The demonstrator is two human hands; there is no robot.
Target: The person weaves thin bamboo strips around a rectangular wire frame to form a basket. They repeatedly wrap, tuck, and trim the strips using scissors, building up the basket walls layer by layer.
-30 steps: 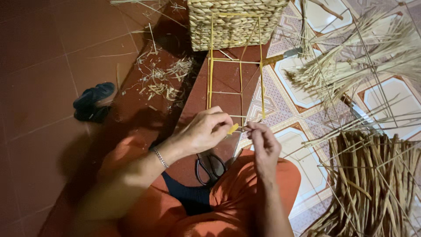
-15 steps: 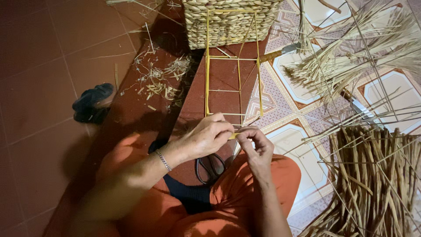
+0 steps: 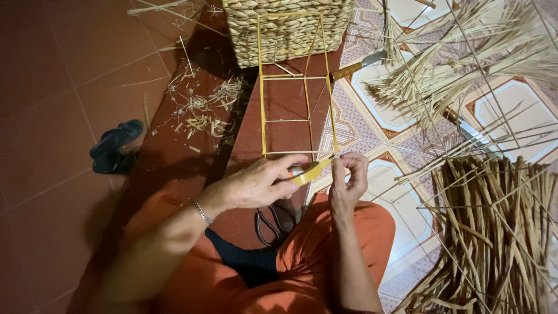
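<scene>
A thin yellow wire frame [image 3: 295, 81], box-shaped with cross rungs, runs from my hands up to a woven straw basket [image 3: 285, 32]. My left hand [image 3: 258, 183] grips a small roll of yellow tape [image 3: 307, 172] just below the frame's near corner. Fingers of my right hand [image 3: 347, 180] pinch the tape's free end at that corner, close beside the left hand. Black scissors [image 3: 268, 222] lie on my lap over orange cloth, under my hands.
A pile of dried straw stalks [image 3: 500, 232] fills the lower right, and a looser bundle [image 3: 459, 75] lies at the upper right with thin wires across it. A knife [image 3: 357, 65] rests by the basket. Straw scraps [image 3: 200, 110] and a dark sandal [image 3: 115, 145] lie on the red floor.
Both hands stayed together at the frame's near corner. The left hand has turned slightly, so the yellow tape roll shows more between the hands.
</scene>
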